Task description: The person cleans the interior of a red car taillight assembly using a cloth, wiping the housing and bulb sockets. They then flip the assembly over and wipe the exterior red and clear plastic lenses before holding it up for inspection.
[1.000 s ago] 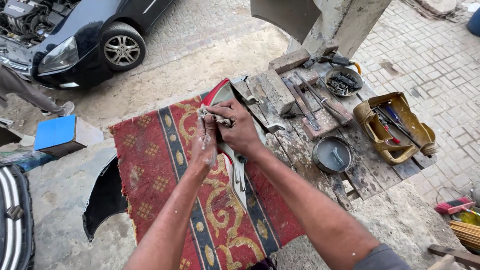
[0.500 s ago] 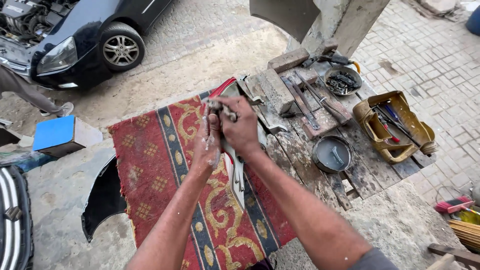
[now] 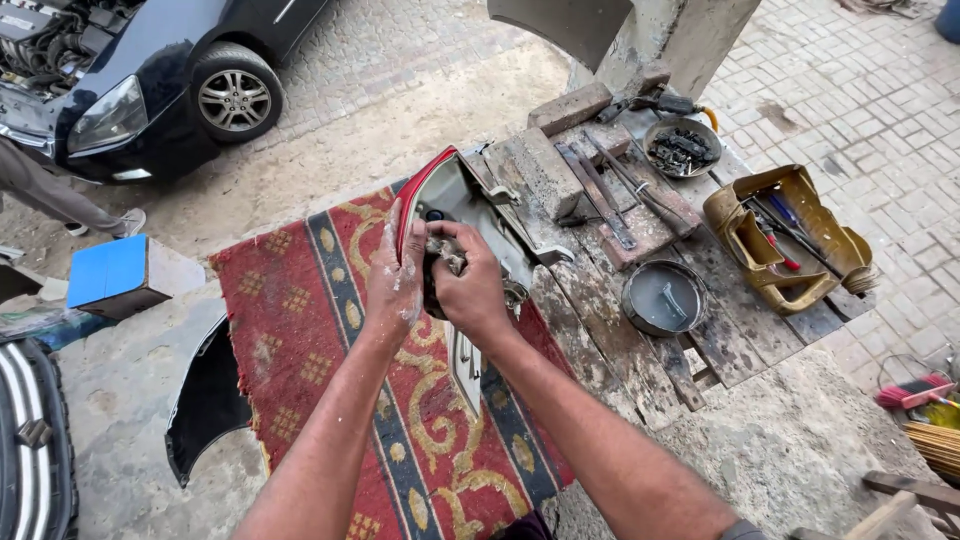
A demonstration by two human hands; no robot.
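Observation:
A car tail lamp housing (image 3: 480,205), grey plastic with a red lens edge, stands tilted over a red patterned rug (image 3: 300,330). My left hand (image 3: 395,285), dusted with white powder, presses against the red lens side. The fingers of my right hand (image 3: 470,285) are closed on a small crumpled wad inside the housing's back. Both hands meet at the lamp's lower end.
A dirty wooden pallet (image 3: 640,330) holds bricks, metal bars (image 3: 610,190), a round tin lid (image 3: 663,297), a bowl of bolts (image 3: 682,147) and a cut yellow can with tools (image 3: 785,240). A dark car (image 3: 150,80), a person's leg, a blue box (image 3: 110,275) and a black bumper piece (image 3: 205,400) lie left.
The lamp housing has been tipped up and turned so its red edge faces left. My hands have dropped lower on it, and my right hand has gone into its back.

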